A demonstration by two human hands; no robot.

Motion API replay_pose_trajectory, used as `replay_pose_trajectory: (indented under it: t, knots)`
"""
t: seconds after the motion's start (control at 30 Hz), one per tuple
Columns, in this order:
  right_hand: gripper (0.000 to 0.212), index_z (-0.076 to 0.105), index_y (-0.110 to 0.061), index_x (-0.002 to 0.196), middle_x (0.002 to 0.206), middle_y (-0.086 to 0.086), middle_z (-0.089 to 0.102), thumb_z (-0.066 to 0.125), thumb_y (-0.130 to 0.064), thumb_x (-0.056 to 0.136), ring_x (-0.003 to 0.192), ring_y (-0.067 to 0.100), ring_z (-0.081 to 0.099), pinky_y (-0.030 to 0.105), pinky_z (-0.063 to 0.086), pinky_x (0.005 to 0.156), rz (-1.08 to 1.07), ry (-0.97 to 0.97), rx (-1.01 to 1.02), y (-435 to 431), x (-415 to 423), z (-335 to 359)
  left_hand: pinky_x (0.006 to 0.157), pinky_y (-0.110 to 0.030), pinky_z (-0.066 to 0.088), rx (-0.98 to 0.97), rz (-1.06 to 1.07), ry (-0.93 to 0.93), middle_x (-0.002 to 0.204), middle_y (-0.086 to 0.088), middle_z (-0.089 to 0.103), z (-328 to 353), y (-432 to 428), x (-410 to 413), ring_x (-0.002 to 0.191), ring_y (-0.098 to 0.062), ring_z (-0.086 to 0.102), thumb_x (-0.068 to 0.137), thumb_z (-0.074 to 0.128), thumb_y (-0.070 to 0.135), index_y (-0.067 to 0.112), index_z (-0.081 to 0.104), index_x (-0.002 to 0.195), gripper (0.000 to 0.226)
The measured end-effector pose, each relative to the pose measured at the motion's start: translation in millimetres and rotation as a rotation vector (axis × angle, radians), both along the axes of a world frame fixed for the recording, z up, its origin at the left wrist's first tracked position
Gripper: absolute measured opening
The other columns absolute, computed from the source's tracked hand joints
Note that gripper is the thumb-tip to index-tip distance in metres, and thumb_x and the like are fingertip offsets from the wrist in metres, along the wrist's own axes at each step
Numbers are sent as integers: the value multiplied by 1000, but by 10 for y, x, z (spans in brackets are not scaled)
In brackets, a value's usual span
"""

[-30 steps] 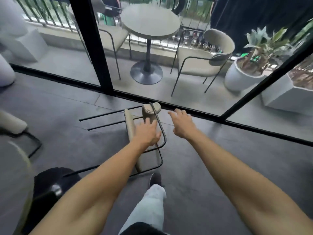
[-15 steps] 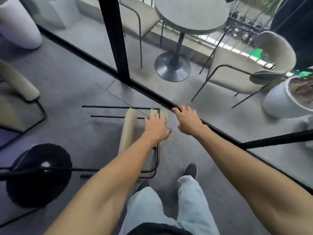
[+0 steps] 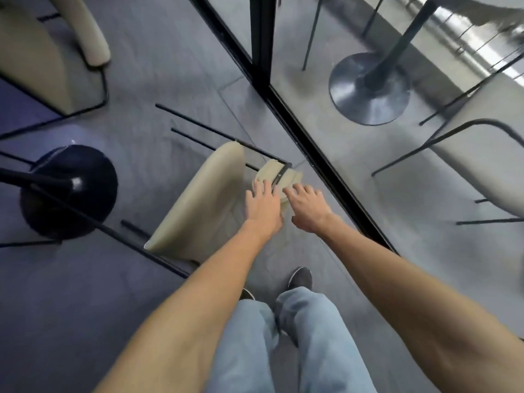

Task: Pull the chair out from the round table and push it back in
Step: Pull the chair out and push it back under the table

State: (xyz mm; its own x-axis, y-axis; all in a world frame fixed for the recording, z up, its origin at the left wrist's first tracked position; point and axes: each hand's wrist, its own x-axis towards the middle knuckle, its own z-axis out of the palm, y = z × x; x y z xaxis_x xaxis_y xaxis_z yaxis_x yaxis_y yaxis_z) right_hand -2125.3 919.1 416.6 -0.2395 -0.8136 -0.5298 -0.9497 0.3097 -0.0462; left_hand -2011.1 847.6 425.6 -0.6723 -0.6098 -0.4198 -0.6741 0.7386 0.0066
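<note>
Two jeans legs fill six o'clock, with a dark shoe pointing ahead. The person stands squarely behind the chair, probably so as to drive it with body weight. Both arms reach to its backrest just past centre. The left hand lies over the top, its fingers nearly straight across the pad and the black frame bar, pressing rather than wrapping. The right hand, just beside it toward three o'clock, bends its fingers onto the pad's edge (whether they truly clamp it I cannot tell, as the fingertips blur into the pad). The beige seat faces nine o'clock, toward the round table. Only the table's black pedestal and base show and its top is cut off, so how far the chair is tucked in is hard to judge, though seat and base stand apart. A glass partition runs close by at two o'clock, which likely explains the narrow stance. Beyond it stands an outdoor table base.
</note>
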Motion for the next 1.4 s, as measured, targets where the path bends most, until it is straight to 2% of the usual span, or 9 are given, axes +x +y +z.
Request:
replay_pose_trajectory:
  t: [0.27,0.33,0.43,0.5,0.63,0.8,0.97,1.2,1.4]
  knots:
    - [84,23,-18,149,147,13,34,70,-20,80,129,34,43,47,46,98,78,14,-104,-345,-365,-1009,111,-47,31,-119,72,43,147,-14,38,-1115,-104,-303,140,-36,31,83,67,38,12,32,150,80]
    - [86,19,-15,152,154,15,27,68,-20,82,136,36,36,48,43,102,95,13,-107,-388,-402,-1209,111,-54,32,-130,115,31,150,-17,36,-1298,-87,-343,142,-41,29,86,66,32,14,29,153,79]
    - [78,15,-9,156,162,15,16,58,-16,91,142,37,29,50,40,108,126,10,-142,-427,-429,-1454,110,-58,35,-184,152,44,144,-19,46,-1476,-87,-392,139,-43,36,88,65,26,14,38,150,68]
    - [73,19,-7,155,163,15,18,55,-13,92,142,36,30,50,39,108,133,-6,-178,-441,-442,-1539,110,-59,35,-215,131,65,143,-20,47,-1531,-98,-405,137,-45,39,90,63,23,13,42,147,61]
    - [77,24,-6,149,159,17,26,61,-7,82,139,36,37,50,40,106,151,-76,-173,-466,-490,-1716,111,-63,32,-200,102,63,152,-26,36,-1595,-122,-421,139,-51,33,96,53,15,8,34,149,57]
    - [81,24,-6,147,157,17,27,63,-4,77,140,38,36,53,41,105,129,-132,-176,-474,-470,-1707,111,-65,31,-190,38,13,153,-28,36,-1570,-176,-414,139,-53,32,98,51,16,7,31,151,57]
    - [78,30,-7,143,153,17,31,64,1,72,130,36,44,51,45,99,70,-169,-196,-509,-384,-1616,113,-63,28,-157,7,-20,156,-26,30,-1437,-256,-350,143,-52,26,100,47,17,6,21,154,61]
    - [82,31,-9,143,150,15,31,68,-5,70,120,34,51,48,49,94,9,-234,-131,-129,-123,-1446,116,-63,23,-45,-73,-96,159,-25,23,-1194,6,-123,146,-52,17,97,55,15,5,16,155,70]
    - [78,37,-8,135,138,13,40,73,-12,66,102,32,60,42,53,76,36,-220,-107,-129,-35,-1001,115,-62,23,18,-94,-140,158,-25,23,-858,-32,1,146,-51,18,91,63,13,6,16,155,80]
